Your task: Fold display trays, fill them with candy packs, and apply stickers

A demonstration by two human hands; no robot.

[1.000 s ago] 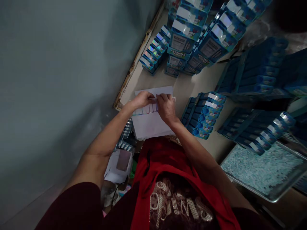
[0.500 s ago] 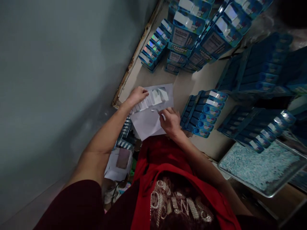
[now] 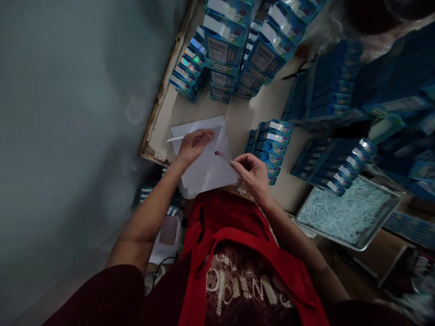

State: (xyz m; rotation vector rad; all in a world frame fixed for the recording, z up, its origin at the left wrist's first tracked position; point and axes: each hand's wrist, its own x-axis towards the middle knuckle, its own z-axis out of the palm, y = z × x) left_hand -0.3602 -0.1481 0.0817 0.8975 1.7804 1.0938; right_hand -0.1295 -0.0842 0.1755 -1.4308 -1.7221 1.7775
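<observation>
Several white paper sheets (image 3: pixel 207 172) lie stacked and slightly fanned on the table's near corner. Over their upper left part hovers my left hand (image 3: pixel 195 145), its fingers loosely stretched and a little blurred; no held thing shows in it. At the sheets' right edge, my right hand (image 3: pixel 251 172) has thumb and index finger pinched together. What they pinch is too thin and small to make out. A small red and dark blue printed piece (image 3: pixel 218 153) shows between the hands, just left of the right fingertips; whether it is joined to them I cannot tell.
Blue cartons marked "Caramelo Macizo" (image 3: pixel 222 50) stand stacked at the back. A row of blue boxes (image 3: pixel 272 145) sits right of my right hand, with more boxes (image 3: pixel 326 90) beyond. A metal tray of pale blue bits (image 3: pixel 346 213) is at right. A wall (image 3: pixel 68 113) rises on the left.
The printed strip sheet under my left hand no longer shows on the papers. My left hand has loosened its pinch, and my right hand sits farther from it. The view has shifted right.
</observation>
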